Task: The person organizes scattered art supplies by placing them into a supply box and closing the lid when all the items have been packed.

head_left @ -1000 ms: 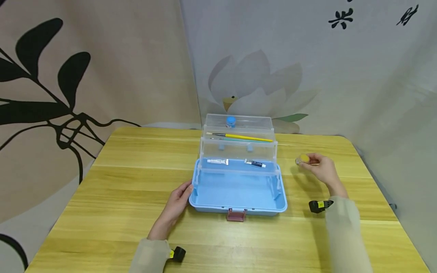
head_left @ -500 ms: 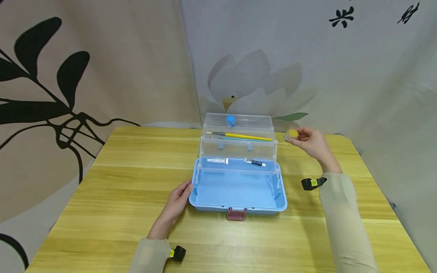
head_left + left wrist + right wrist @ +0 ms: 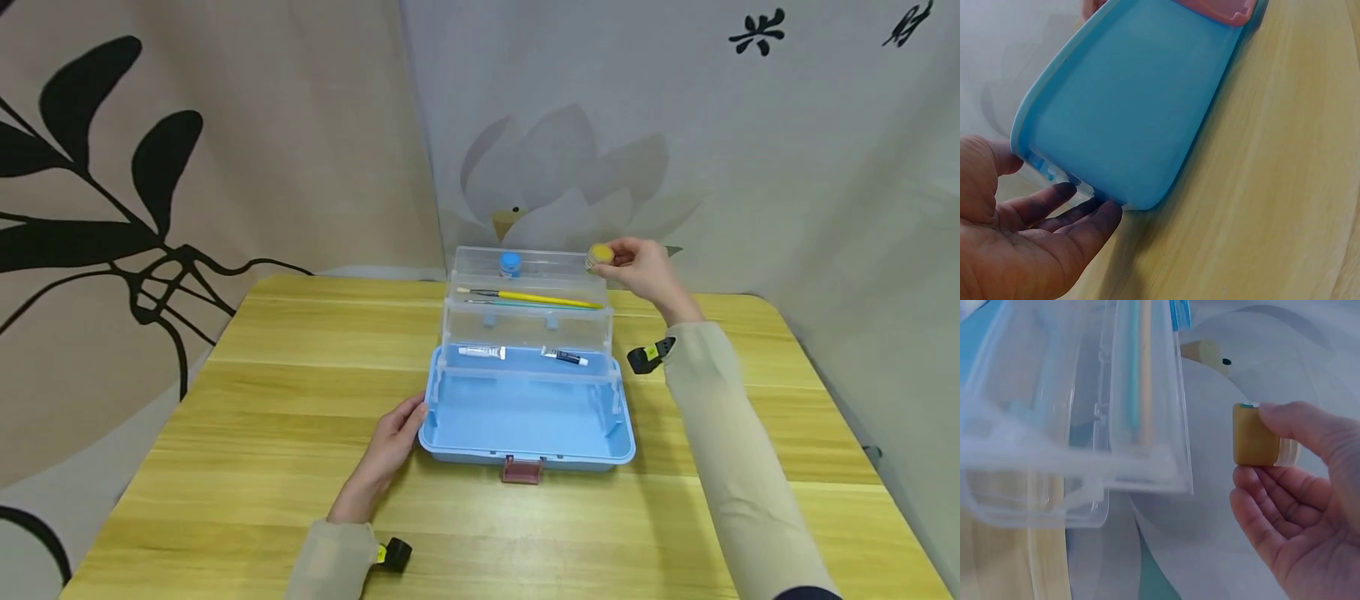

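Note:
My right hand [image 3: 639,268] pinches a small paint jar with a yellow lid [image 3: 599,255] between thumb and fingers. In the head view the jar overlaps the right end of the clear upper tray [image 3: 555,263]; the right wrist view shows it apart from the tray's edge. A jar with a blue lid [image 3: 510,265] stands toward that tray's left. At the left end of the open blue storage box [image 3: 525,425], my left hand [image 3: 392,442] holds the box's side, thumb at the rim and fingertips [image 3: 1109,214] against the end wall.
Two paintbrushes, one yellow [image 3: 547,298] and one teal [image 3: 525,306], lie in the tiered clear trays. Lower down are a white paint tube [image 3: 482,352] and a dark-labelled tube [image 3: 564,357]. A reddish latch [image 3: 522,471] hangs at the box's front. Printed cloth rises behind the wooden table [image 3: 262,400].
My right hand has carried the yellow-lidded paint jar up and leftward, from over the table to the upper tray's right end. The left hand stays at the box's left side.

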The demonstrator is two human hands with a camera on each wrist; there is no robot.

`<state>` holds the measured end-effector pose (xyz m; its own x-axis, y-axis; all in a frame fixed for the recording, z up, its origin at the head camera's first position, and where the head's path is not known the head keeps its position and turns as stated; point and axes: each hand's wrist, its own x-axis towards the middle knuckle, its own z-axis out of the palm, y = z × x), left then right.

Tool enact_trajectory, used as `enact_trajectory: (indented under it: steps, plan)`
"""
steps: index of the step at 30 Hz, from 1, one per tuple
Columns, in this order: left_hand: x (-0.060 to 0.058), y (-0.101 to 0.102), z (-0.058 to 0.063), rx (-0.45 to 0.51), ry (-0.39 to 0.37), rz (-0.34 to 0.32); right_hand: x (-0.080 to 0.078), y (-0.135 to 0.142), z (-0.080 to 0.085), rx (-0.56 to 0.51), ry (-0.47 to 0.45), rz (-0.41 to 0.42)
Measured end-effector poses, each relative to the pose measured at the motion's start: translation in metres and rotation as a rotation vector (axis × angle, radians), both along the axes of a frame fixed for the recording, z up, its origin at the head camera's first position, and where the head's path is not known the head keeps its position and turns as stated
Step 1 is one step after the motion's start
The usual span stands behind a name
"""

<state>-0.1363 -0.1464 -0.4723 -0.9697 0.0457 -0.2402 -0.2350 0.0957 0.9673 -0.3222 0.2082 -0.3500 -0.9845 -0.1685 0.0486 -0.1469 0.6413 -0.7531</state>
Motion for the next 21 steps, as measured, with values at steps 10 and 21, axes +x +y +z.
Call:
enact_trajectory:
  steps: [10, 21]
  plan:
    - [0.0, 0.002, -0.002, 0.007, 0.001, 0.004, -0.019, -0.023, -0.006, 0.038, -0.033, 0.048]
    - [0.001, 0.0, -0.002, 0.012, 0.0, 0.005, -0.03, -0.034, -0.013, 0.107, -0.013, 0.098]
